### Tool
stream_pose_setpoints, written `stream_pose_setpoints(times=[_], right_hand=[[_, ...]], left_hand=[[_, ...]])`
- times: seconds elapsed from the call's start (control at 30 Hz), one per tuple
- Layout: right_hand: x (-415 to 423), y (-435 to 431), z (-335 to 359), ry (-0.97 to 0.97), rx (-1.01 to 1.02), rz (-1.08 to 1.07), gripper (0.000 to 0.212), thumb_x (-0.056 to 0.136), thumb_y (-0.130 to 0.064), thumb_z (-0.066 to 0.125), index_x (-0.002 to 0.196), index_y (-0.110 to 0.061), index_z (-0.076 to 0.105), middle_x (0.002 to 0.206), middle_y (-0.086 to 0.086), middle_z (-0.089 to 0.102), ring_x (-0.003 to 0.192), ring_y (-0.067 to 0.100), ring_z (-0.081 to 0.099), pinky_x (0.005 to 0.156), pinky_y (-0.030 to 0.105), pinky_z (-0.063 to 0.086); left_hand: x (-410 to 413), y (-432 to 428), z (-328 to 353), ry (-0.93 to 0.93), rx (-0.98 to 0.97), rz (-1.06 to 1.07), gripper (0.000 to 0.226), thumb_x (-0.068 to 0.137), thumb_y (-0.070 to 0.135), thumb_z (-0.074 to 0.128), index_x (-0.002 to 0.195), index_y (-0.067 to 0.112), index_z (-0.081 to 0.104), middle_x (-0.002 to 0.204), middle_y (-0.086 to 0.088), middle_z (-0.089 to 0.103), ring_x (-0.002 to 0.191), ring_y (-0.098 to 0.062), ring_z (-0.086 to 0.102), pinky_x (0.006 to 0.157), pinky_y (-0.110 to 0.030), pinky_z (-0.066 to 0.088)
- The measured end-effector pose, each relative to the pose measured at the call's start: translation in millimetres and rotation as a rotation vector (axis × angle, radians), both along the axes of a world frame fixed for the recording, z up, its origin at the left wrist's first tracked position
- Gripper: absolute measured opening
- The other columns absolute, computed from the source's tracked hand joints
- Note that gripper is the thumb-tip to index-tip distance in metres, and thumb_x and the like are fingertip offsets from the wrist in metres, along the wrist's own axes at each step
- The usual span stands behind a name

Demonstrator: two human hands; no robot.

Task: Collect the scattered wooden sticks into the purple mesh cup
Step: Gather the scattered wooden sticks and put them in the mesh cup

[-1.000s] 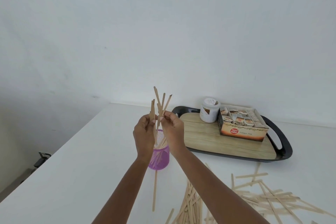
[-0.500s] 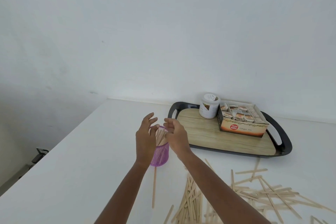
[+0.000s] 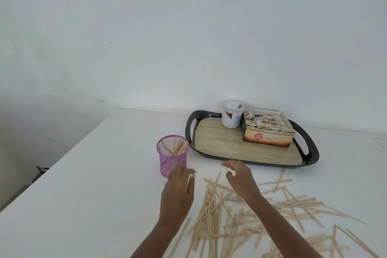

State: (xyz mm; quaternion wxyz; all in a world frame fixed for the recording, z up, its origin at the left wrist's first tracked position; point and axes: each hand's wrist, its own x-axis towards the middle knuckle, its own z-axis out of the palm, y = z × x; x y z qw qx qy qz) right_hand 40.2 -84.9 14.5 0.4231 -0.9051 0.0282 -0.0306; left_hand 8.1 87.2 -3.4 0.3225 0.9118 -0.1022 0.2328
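Hovering over the scattered sticks (image 3: 211, 211) on the white table (image 3: 94, 195), the right hand (image 3: 240, 178) was loosely spread and empty, while the left hand (image 3: 179, 186), fingers toward the purple cup (image 3: 172, 159) at its eleven o'clock, hid whether it held anything; some sticks stood in the cup.

Likely a home or office tea corner: white table (image 3: 83, 195) against a bare wall (image 3: 188, 37); beyond the fingers (image 3: 229, 164), a tray (image 3: 312, 154) bearing a ginger tea box (image 3: 268, 137).

Purple mesh cup (image 3: 173, 155) upright, sticks leaning inside, loose wooden sticks (image 3: 247, 213) scattered beside it
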Motion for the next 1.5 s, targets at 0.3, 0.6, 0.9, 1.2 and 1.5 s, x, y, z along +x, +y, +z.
stream_pose_setpoints(times=[0.3, 0.6, 0.9, 1.2, 1.5], right_hand=[[-35, -26, -24, 0.229, -0.537, 0.149, 0.049, 0.092, -0.041, 0.044, 0.131, -0.01, 0.041, 0.14, 0.01, 0.039, 0.13, 0.022, 0.038, 0.109, 0.038, 0.033], [-60, -37, -23, 0.345, -0.547, 0.305, 0.094, 0.075, -0.049, 0.067, 0.146, -0.02, 0.013, 0.157, 0.007, 0.007, 0.145, 0.023, 0.009, 0.118, 0.044, 0.019], [-60, -40, -25, 0.121, -0.533, 0.314, 0.048, 0.088, -0.022, 0.055, 0.133, -0.02, 0.041, 0.137, -0.004, 0.043, 0.122, 0.012, 0.045, 0.096, 0.026, 0.041], [-54, -45, -32, -0.054, -0.713, 0.346, 0.027, 0.095, -0.008, 0.038, 0.119, -0.016, 0.049, 0.121, 0.0, 0.051, 0.11, 0.013, 0.049, 0.086, 0.024, 0.046], [-47, -48, -37, -0.098, -0.776, 0.364, 0.045, 0.093, 0.0, 0.036, 0.135, -0.014, 0.032, 0.128, 0.004, 0.046, 0.115, 0.015, 0.046, 0.092, 0.024, 0.046]], left_hand=[[-23, -30, -17, 0.487, 0.433, 0.079, 0.065, 0.088, 0.063, 0.036, 0.118, 0.007, 0.05, 0.126, -0.007, 0.042, 0.114, -0.018, 0.045, 0.089, -0.025, 0.047], [-28, -56, -6, 0.6, 0.391, 0.046, 0.049, 0.087, 0.044, 0.056, 0.117, 0.006, 0.051, 0.125, -0.009, 0.041, 0.114, -0.02, 0.046, 0.091, -0.028, 0.047], [-23, -61, -2, 0.566, 0.313, 0.02, 0.024, 0.095, 0.022, 0.047, 0.115, 0.007, 0.049, 0.124, -0.01, 0.046, 0.112, -0.019, 0.05, 0.09, -0.024, 0.046], [-16, -62, -1, 0.612, 0.201, 0.03, 0.023, 0.094, 0.014, 0.047, 0.115, 0.008, 0.048, 0.122, -0.01, 0.05, 0.112, -0.02, 0.052, 0.089, -0.025, 0.045], [-10, -59, -1, 0.647, 0.052, 0.039, 0.042, 0.091, 0.01, 0.047, 0.061, 0.024, 0.022, 0.089, -0.004, 0.046, 0.105, -0.025, 0.059, 0.087, -0.029, 0.048]])
